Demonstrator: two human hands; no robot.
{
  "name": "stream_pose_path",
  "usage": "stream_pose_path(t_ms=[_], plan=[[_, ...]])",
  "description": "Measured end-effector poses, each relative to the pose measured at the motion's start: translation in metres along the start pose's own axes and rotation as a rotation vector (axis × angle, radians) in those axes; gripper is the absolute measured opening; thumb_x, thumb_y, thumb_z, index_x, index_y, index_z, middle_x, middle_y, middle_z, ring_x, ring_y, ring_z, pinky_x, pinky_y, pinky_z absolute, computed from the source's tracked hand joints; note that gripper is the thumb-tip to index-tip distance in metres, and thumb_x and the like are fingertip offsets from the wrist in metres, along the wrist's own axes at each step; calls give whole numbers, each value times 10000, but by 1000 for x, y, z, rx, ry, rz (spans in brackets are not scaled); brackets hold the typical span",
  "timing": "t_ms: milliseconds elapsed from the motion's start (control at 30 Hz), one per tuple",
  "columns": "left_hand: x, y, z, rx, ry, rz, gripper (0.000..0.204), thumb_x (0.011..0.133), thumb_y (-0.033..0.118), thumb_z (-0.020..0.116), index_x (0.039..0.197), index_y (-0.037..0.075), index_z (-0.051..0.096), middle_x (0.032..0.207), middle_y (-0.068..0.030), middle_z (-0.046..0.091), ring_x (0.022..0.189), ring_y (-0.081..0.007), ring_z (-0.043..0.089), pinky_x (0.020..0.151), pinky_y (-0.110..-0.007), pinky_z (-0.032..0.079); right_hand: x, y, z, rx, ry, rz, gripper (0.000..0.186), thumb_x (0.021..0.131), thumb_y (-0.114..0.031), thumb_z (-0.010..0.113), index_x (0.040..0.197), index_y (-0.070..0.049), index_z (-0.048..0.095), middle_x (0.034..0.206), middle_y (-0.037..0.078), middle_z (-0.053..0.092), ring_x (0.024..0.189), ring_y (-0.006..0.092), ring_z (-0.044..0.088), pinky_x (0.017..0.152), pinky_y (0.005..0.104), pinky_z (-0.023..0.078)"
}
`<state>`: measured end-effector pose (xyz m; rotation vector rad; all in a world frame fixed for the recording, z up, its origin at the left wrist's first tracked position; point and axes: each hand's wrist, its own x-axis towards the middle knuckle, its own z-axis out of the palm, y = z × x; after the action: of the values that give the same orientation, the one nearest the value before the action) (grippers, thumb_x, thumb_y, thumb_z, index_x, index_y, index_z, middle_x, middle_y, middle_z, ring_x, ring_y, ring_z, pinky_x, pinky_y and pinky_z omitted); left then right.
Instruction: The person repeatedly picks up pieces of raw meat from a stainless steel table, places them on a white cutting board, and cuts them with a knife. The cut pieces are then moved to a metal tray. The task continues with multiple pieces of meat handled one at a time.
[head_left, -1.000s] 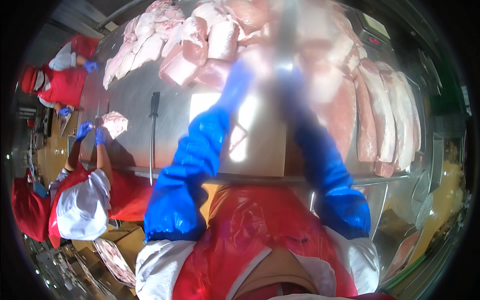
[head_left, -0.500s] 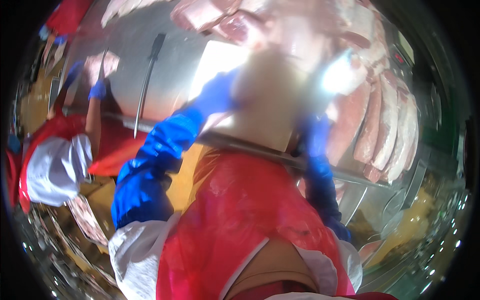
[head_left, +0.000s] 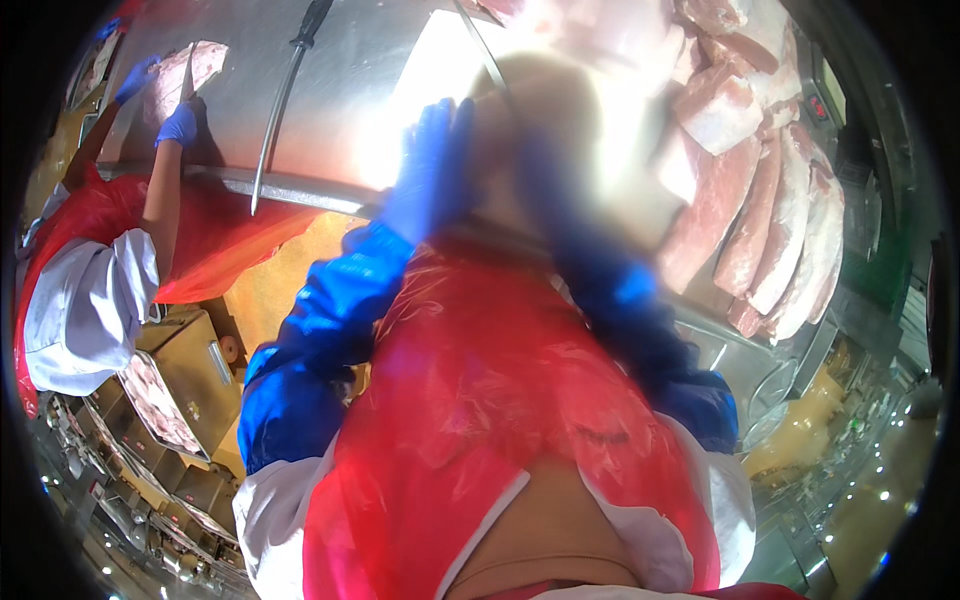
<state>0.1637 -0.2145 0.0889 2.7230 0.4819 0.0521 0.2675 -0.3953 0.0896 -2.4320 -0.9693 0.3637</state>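
Observation:
My left hand (head_left: 428, 180), in a blue glove, lies at the near side of a bright white cutting board (head_left: 435, 62). Its fingers are stretched out and hold nothing that I can see. Beside it on the right, my blue-gloved right hand (head_left: 548, 180) is dark and smeared by motion. A thin knife blade (head_left: 482, 45) slants from the top edge down to this hand, which seems closed round its handle; the handle itself is hidden. A blurred brownish patch covers the middle of the board, so whatever lies there cannot be made out.
Pale pink slabs of meat (head_left: 790, 230) are piled along the right. A sharpening steel (head_left: 280, 105) lies on the metal table (head_left: 345, 60) to the left, its tip past the edge. Further left, a co-worker's gloved hands (head_left: 178, 125) hold a knife against a piece of meat (head_left: 200, 68).
My right hand has moved left and up, close to my left hand, and the blade now shows above it. My left hand's fingers have straightened. The view has shifted a little.

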Motion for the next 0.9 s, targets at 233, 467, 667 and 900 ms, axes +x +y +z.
stream_pose_path(t_ms=[233, 467, 667, 900], plan=[[13, -11, 36, 46, 17, -21, 1093, 610, 439, 854, 1504, 47, 364, 1350, -137, 527, 1204, -315, 526, 1030, -477, 374, -43, 24, -18, -118, -374, 229, 319, 967, -174, 481, 1264, -57, 495, 939, 259, 664, 859, 460, 657, 754, 575, 509], [66, -20, -21, -33, -176, -93, 1002, 652, 425, 848, 1471, 31, 424, 1293, -195, 593, 1178, -350, 596, 990, -494, 471, 1, 25, 13, -44, -353, 254, 369, 959, -195, 476, 1302, -61, 489, 923, 287, 687, 863, 480, 673, 752, 577, 525], [150, -82, -27, -845, -165, -171, 676, 847, 250, 728, 1424, -13, 494, 1388, -155, 586, 1270, -222, 554, 1086, -361, 431, -184, 86, -53, 75, -296, 247, 188, 990, -218, 565, 1090, -60, 541, 785, 226, 644, 721, 401, 679, 608, 498, 514], [193, -33, 86, -1033, -865, 48, 492, 974, 212, 582, 1415, 2, 521, 1366, -105, 595, 1225, -205, 583, 1018, -355, 496, -20, 124, -33, 1320, 191, 526, 375, 1027, -218, 579, 1352, -40, 517, 1128, 53, 621, 1017, 174, 593, 736, 317, 545]])
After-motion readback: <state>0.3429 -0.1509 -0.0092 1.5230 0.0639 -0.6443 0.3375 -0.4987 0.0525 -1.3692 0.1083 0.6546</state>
